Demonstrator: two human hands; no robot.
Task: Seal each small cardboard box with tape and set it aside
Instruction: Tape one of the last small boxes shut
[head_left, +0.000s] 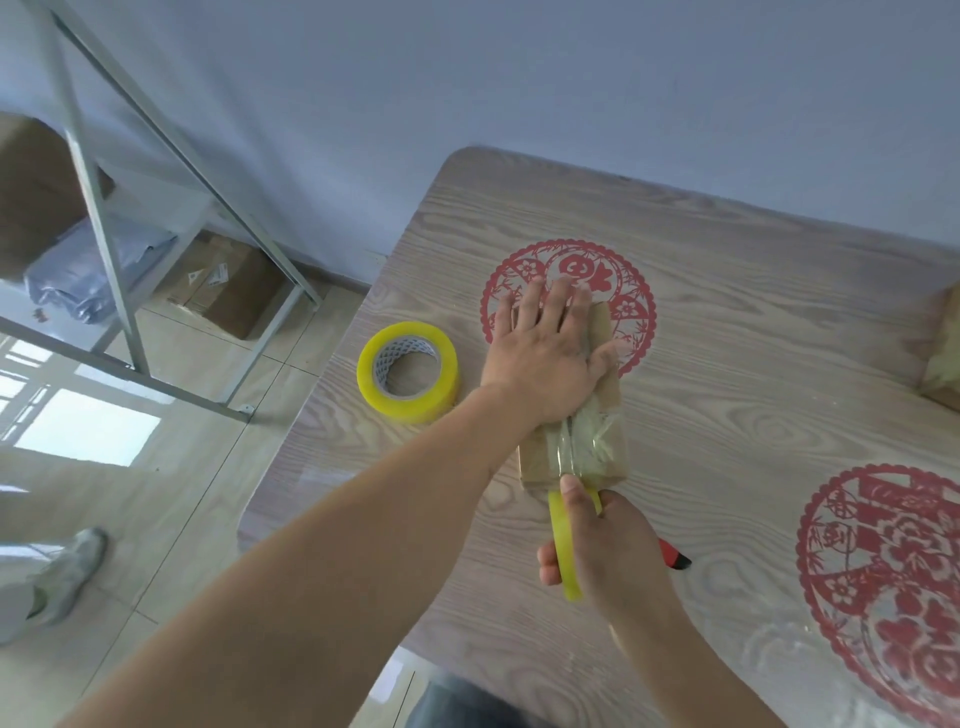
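While the left hand (545, 353) lies flat on the box (571, 441), tape goes on.
Right hand (602, 545) grips a tape roll (563, 545); a spare roll (408, 371) sits on the desk (727, 312).

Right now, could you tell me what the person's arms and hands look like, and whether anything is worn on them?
Both forearms are bare to the frame edge: no sleeves show. The left hand and right hand wear no gloves, rings, watch or bracelets that I can see.

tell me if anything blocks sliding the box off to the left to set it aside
Yes. The big tape roll lies flat on the table just left of the box, which the left hand presses down.
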